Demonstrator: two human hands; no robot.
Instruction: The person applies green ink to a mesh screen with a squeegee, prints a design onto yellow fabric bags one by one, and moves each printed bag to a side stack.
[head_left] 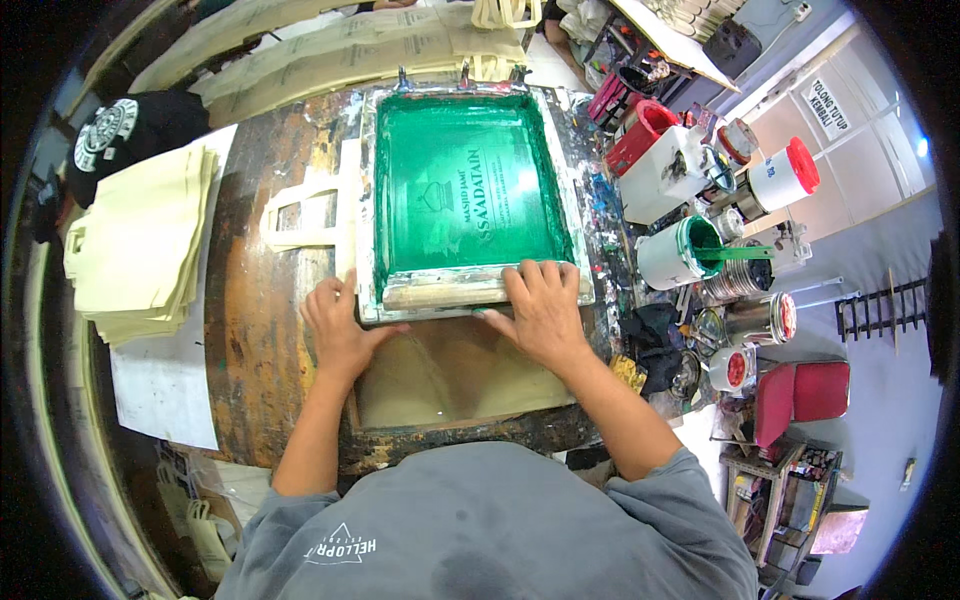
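A screen printing frame (585, 282) lies on the stained table, its mesh coated with green ink (400, 150) and bearing a dark printed design. Along the mesh's near edge rests a wooden squeegee (440, 287). My right hand (543, 318) is closed on the frame's near right side, fingers over the top and thumb below the front edge. At the near left corner, my left hand (336, 328) has its fingers apart and its thumb stretched along the front edge. A cream tote bag's handle (302, 240) sticks out to the left; the rest of the bag is mostly hidden under the frame.
Cream bags (145, 240) are stacked at left, below a black cap (140, 135). Clamps (465, 75) stand at the frame's far edge. To the right are an ink bucket (668, 258) with a green stirrer, several tins, a black cloth (650, 340) and a red chair (800, 395).
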